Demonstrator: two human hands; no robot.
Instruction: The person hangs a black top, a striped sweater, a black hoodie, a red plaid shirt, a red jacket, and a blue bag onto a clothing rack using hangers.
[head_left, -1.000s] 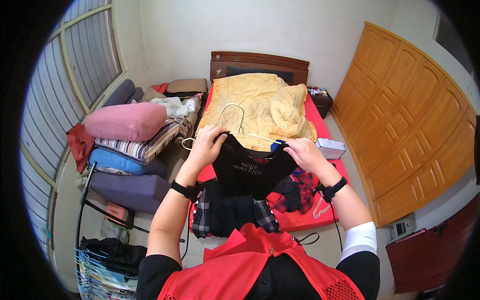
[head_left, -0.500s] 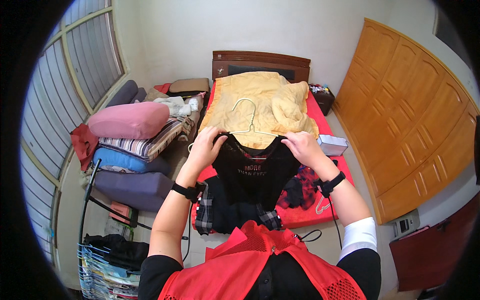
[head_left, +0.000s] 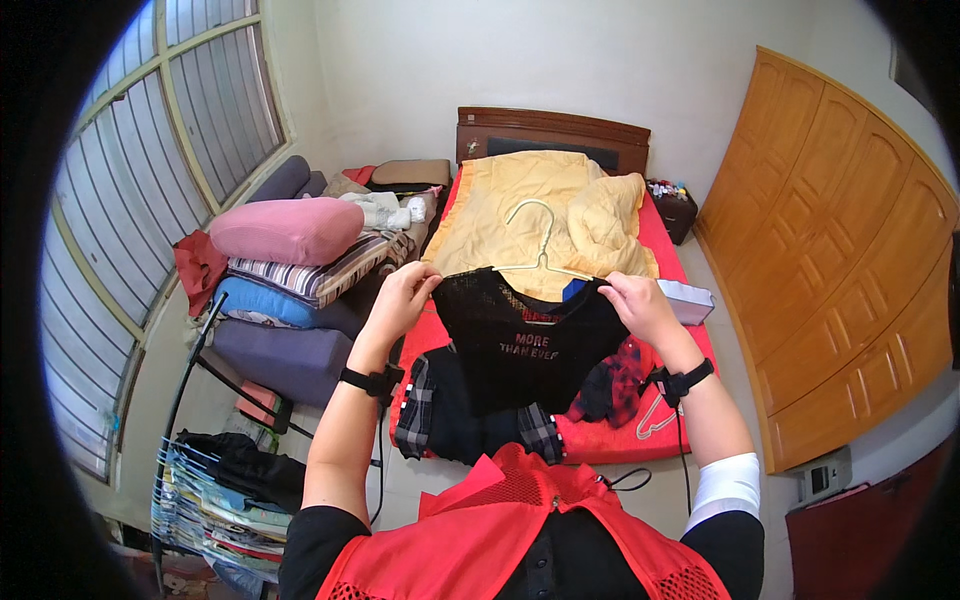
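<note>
A black short top (head_left: 520, 375) with pale lettering on its chest hangs upright in front of me above the bed. Inside its neckline sits a cream-coloured hanger (head_left: 544, 250), its hook pointing up. My left hand (head_left: 405, 295) pinches the top's left shoulder edge. At the opposite shoulder my right hand (head_left: 640, 305) pinches the fabric, close to the hanger's end. Behind and below the top, a dark garment with grey plaid parts (head_left: 455, 410) lies on the red bed sheet (head_left: 590, 445).
A red-and-black plaid garment (head_left: 615, 385) and another hanger (head_left: 655, 418) lie at the bed's right. A yellow quilt (head_left: 500, 205) covers the far part. Cushions (head_left: 290, 230) are piled at left, near a rack of clothes on hangers (head_left: 215, 510). Wooden wardrobes (head_left: 835, 240) line the right.
My hands are farther apart, and the top is stretched wider across the shoulders. The whole view has shifted, so the room appears farther right.
</note>
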